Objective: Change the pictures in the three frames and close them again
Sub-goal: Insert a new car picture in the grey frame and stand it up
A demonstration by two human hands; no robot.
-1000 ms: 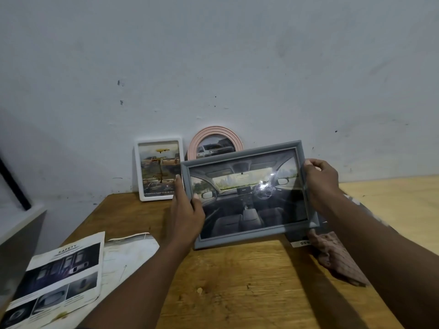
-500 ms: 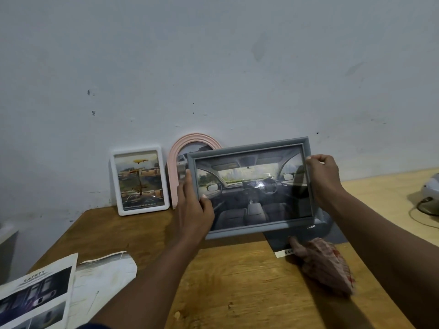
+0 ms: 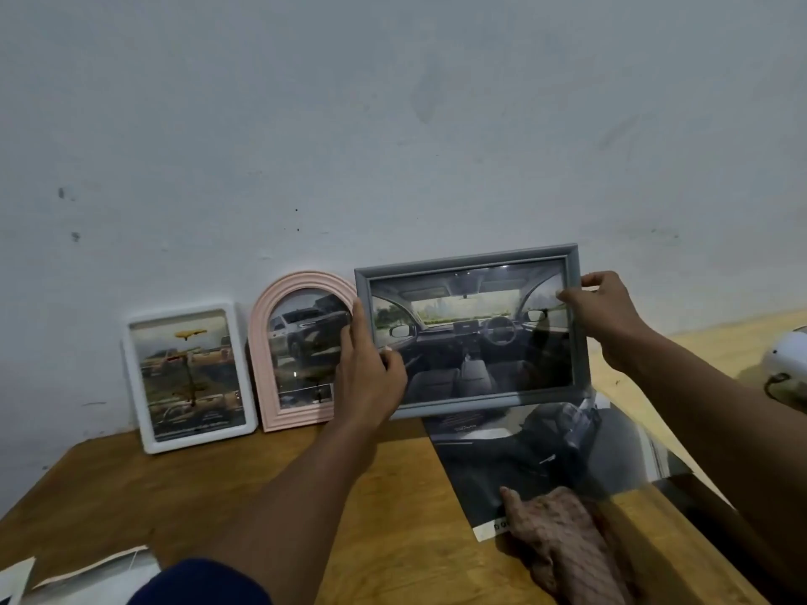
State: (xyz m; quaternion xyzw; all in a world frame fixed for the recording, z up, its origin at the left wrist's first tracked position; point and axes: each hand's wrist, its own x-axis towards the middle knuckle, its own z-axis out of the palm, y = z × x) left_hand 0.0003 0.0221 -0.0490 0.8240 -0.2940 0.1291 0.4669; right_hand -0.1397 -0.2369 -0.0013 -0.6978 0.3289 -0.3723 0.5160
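Ok, three frames, one picture in each, all glass-side toward the camera. The white frame stands leaning on the wall at the back of the wooden table, with a yellowish vehicle print inside. Just beside it on the right, the pink arched frame also leans on the wall and holds an SUV photo. The grey frame holds a car-interior picture (dashboard, steering wheel, seats) and is upright in landscape, in front of the wall, to the right of the pink one.

Two hands are on the grey frame. The left hand grips its left side with the thumb on the front. The right hand pinches the upper right edge, thumb on the glass, fingers curled behind. Can't tell if the bottom edge touches the table.

The grey frame's left end and the left hand cover the right side of the pink frame.

One loose dark print lies flat under the grey frame, with one reddish patterned cloth on its near corner. A white object is cut off at the right edge. Pale paper sits at the lower left.
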